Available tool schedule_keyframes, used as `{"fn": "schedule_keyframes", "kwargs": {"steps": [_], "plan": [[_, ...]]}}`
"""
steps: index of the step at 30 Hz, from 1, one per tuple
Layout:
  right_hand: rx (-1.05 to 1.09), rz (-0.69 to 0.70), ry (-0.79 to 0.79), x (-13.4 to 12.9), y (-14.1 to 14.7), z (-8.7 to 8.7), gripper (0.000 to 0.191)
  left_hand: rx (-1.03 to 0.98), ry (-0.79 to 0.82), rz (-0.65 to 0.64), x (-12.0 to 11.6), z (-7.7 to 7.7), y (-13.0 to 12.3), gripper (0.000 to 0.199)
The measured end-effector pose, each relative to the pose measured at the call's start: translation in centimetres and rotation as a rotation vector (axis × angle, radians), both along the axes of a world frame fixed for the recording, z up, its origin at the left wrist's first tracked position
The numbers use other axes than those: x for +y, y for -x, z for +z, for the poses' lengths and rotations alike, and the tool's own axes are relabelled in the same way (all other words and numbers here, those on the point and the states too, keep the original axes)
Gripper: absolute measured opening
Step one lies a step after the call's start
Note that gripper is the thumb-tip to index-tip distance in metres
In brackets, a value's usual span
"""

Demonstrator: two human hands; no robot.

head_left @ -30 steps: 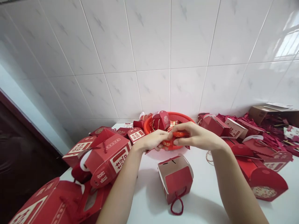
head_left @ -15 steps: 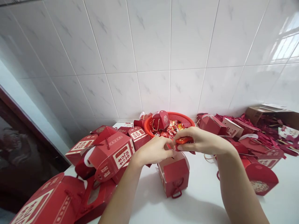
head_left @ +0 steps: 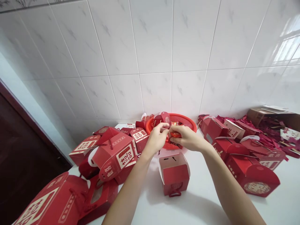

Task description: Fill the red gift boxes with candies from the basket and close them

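Over the red plastic basket (head_left: 187, 119), my right hand (head_left: 187, 137) is closed on red-wrapped candy (head_left: 175, 134), gripped between thumb and fingers. Just to its left, my left hand (head_left: 157, 137) reaches over the basket's near rim with its fingers curled together; whatever they may hold is hidden. Wrapped candies lie in the basket, mostly covered by my hands. A small red gift box (head_left: 162, 118) rests at the basket's left side, behind my left hand. Nearer to me, between my forearms, an open red gift box (head_left: 175, 178) stands upright, its cord handle hanging at the front.
Red gift boxes (head_left: 118, 154) with cream panels are piled on the left. More red boxes (head_left: 254, 175) stand on the right. A cardboard carton (head_left: 256, 116) with dark red pieces sits at the back right. A white tiled wall (head_left: 154, 90) rises behind the white table (head_left: 150, 212).
Both hands have moved away from above the open box, farther back to the basket. The right hand still holds red-wrapped candy. The open box's inside shows more now.
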State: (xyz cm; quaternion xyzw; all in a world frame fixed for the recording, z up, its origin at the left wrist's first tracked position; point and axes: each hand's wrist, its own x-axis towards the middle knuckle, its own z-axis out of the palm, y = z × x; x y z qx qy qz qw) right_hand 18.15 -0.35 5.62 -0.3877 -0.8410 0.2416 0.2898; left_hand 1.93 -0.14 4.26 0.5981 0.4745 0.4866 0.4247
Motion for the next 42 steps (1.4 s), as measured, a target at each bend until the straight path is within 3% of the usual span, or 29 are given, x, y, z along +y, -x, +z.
{"fn": "schedule_keyframes", "kwargs": {"steps": [3, 9, 12, 19, 27, 35, 38, 42], "plan": [[-0.035, 0.056, 0.034, -0.5, -0.3, 0.4, 0.015, -0.152, -0.027, 0.079, -0.1, 0.4, -0.7, 0.019], [-0.257, 0.293, 0.188, -1.8, -0.8, 1.3, 0.012, -0.353, -0.039, 0.058, -1.3, 1.3, -1.9, 0.012], [-0.382, 0.248, 0.143, -1.8, -0.1, 1.0, 0.016, -0.395, -0.045, 0.057, -1.6, 1.4, -2.2, 0.013], [-0.426, 0.136, 0.045, -1.2, 1.3, -0.2, 0.022, -0.443, -0.101, 0.108, -1.3, 0.5, -2.7, 0.007], [-0.466, 0.09, 0.052, -1.1, 0.9, 0.0, 0.022, -0.424, -0.155, 0.126, -1.3, -0.2, -3.2, 0.006], [-0.38, 0.126, 0.143, -1.1, -1.2, 0.4, 0.018, -0.223, -0.145, 0.022, -0.8, 0.1, -2.3, 0.009], [-0.325, 0.116, 0.141, -0.9, -2.1, 0.5, 0.016, -0.01, -0.12, -0.123, -0.4, 0.5, -0.4, 0.012], [-0.358, 0.03, 0.1, -0.9, -2.7, 0.7, 0.019, 0.306, -0.034, -0.411, -1.0, 1.4, 2.4, 0.009]]}}
